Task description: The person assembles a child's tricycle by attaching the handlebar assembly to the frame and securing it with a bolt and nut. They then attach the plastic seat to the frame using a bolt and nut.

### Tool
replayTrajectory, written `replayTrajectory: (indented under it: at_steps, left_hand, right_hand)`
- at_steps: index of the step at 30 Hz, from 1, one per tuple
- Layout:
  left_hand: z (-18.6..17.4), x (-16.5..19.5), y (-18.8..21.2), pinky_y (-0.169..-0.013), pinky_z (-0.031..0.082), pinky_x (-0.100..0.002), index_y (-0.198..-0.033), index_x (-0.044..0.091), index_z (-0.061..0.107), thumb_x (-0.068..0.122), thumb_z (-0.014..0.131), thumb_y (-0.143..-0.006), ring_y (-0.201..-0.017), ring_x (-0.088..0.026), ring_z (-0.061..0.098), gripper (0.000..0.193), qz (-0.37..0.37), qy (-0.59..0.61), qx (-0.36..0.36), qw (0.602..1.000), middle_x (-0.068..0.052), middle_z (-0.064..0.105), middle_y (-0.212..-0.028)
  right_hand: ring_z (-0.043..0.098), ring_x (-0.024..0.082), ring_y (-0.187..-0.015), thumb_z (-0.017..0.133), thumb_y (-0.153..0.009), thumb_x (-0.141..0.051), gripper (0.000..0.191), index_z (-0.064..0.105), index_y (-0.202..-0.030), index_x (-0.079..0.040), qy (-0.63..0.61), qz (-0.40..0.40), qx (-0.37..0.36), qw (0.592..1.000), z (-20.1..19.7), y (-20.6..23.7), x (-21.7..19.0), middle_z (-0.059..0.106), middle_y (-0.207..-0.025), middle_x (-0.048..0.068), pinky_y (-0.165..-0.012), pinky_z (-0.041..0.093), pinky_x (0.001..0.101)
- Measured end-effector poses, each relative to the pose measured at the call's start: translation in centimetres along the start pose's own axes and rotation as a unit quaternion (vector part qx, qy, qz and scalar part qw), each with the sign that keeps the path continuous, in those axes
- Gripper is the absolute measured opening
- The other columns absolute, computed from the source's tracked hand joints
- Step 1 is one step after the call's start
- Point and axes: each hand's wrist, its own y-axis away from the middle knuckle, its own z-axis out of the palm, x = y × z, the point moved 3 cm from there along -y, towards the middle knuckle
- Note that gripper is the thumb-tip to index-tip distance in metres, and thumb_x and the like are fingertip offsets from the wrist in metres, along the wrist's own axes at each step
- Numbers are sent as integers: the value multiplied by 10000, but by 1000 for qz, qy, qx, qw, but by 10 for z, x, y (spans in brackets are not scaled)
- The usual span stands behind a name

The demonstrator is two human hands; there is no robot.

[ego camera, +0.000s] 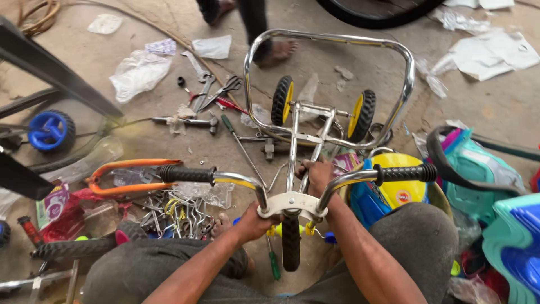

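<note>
- A dusty concrete floor (495, 107) lies under everything, littered with tools, torn plastic and toy parts.
- Nearest, the person's knees frame a small tricycle (292, 169) standing between them, its black front wheel (290, 242) pointing down toward the camera.
- The left hand (250, 220) is closed around the left end of the white plastic handlebar clamp (291, 204), fingers curled under it.
- The right hand (316, 173) is closed on the chrome frame tubes just past the clamp, thumb side up.
- The chrome handlebar (236, 180) spreads to either side, ending in ribbed black grips (185, 174).
- To the left of the knees lies a heap of bent metal hooks (180, 217), with an orange bar (126, 175) beside it.
- To the right sit a yellow and blue toy body (394, 188) and teal plastic parts (486, 171).
- Farther out, the tricycle's two rear wheels (282, 100), black with yellow hubs, stand inside a chrome loop rail (405, 84).
- Beyond to the left, a hammer (188, 121), a screwdriver (239, 143) and scissors (222, 91) lie on the floor; a blue wheel (50, 130) rests at the far left.
- At the top, another person's bare foot (275, 52) stands near the rail.
</note>
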Motion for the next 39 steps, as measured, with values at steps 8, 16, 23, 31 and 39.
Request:
replayTrajectory:
  at_steps: [8,16,23,31,39]
  left_hand:
    - [-15,33,44,-904,551,-329,-1238,35,689,194,744,-896,-1012,-182,706,382,42,-2,55,998,-105,776,-1100]
    - [-12,63,10,-820,595,-320,-1185,5,746,153,764,-869,-955,-176,776,350,52,3,259,964,-116,820,-1051]
    - [-37,93,11,-973,528,-290,-1325,40,672,61,843,-712,-1080,-149,667,637,-2,210,88,974,-33,733,-1193]
    - [-12,99,17,-988,522,-295,-1373,41,602,102,868,-733,-1114,-150,632,696,66,236,135,960,-45,687,-1228]
    - [-17,91,8,-928,567,-306,-1312,24,627,122,839,-752,-1071,-141,663,607,113,268,184,939,-39,709,-1183]
  right_hand:
    - [612,199,-620,571,-913,92,303,500,-1198,19,-2,66,-98,993,45,2,20,605,-812,111,-606,616,410]
    - [584,163,-743,660,-998,-216,298,673,-1190,11,377,-59,-103,919,31,-16,-19,639,-910,93,-644,491,329]
    - [686,146,-937,633,-954,-272,375,695,-1253,-53,188,-54,-106,975,12,40,-28,722,-1046,79,-796,564,331]
    - [721,218,-829,648,-926,-67,294,713,-1191,40,325,-53,-58,943,-2,75,14,764,-1030,132,-742,602,364]
    - [702,247,-855,594,-991,-78,231,606,-1202,14,72,1,-24,997,7,64,67,710,-1031,137,-700,576,349]
